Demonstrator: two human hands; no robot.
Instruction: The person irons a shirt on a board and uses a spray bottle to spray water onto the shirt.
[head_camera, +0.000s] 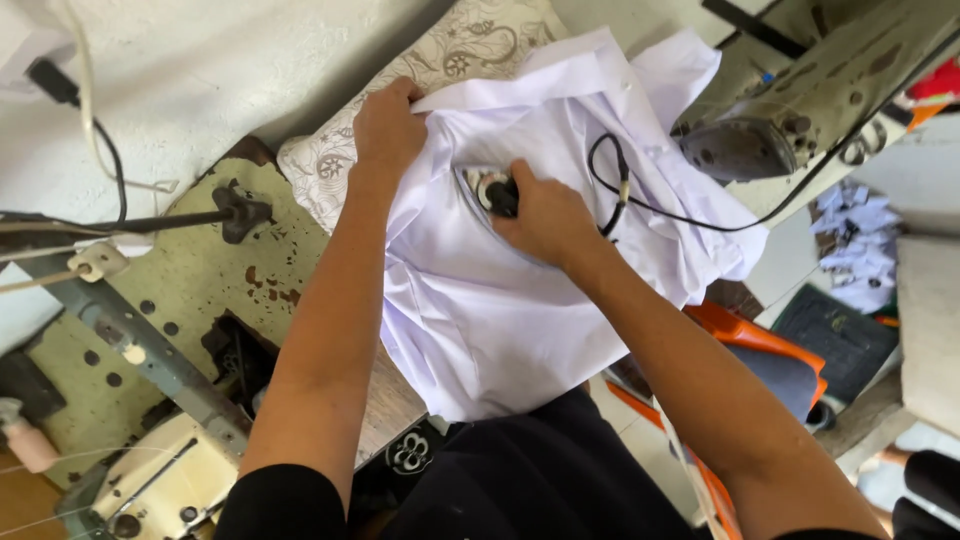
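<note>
White shirt (500, 300) lies spread over patterned pad (400, 90) on worn table (200, 270). Right hand (545, 215) closed around handle of iron (490, 190), pressing it on the shirt. Left hand (388, 125) pinches shirt edge; black cord (680, 215) trails right.

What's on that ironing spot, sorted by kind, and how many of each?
Hands: 2, left hand and right hand
Iron: 1, iron under the right hand
White garment: 1, white shirt
Patterned pad: 1, patterned pad
Black cord: 1, black cord
Total: 6
</note>
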